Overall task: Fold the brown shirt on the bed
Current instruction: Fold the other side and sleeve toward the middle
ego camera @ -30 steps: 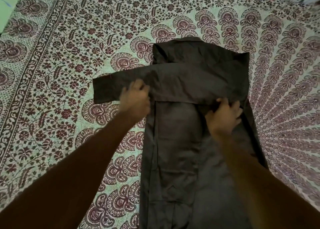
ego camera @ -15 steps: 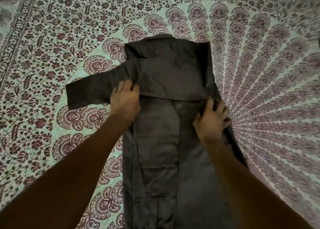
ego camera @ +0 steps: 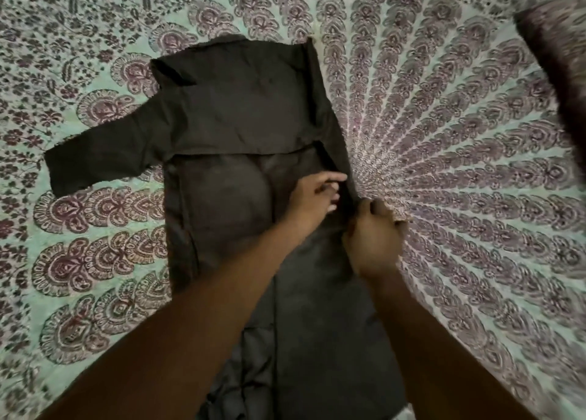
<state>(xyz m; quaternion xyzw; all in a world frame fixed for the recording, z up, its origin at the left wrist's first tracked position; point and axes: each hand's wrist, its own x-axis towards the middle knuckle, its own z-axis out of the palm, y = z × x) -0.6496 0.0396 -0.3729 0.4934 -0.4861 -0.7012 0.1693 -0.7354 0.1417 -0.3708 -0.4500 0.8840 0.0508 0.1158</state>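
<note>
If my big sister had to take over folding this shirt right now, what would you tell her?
Left hand: fingers loosely spread, on the brown shirt's right side.
Right hand: curled, gripping the shirt's right edge.
Shirt: lies lengthwise on the patterned bedsheet.
Done: right side folded in; that sleeve lies across the chest and sticks out left.
Left: tidy the right edge, fold that sleeve back and the left side in, then fold it up.

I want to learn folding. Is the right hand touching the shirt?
Touching: the head view shows the right hand curled on the brown shirt's right edge.
</note>
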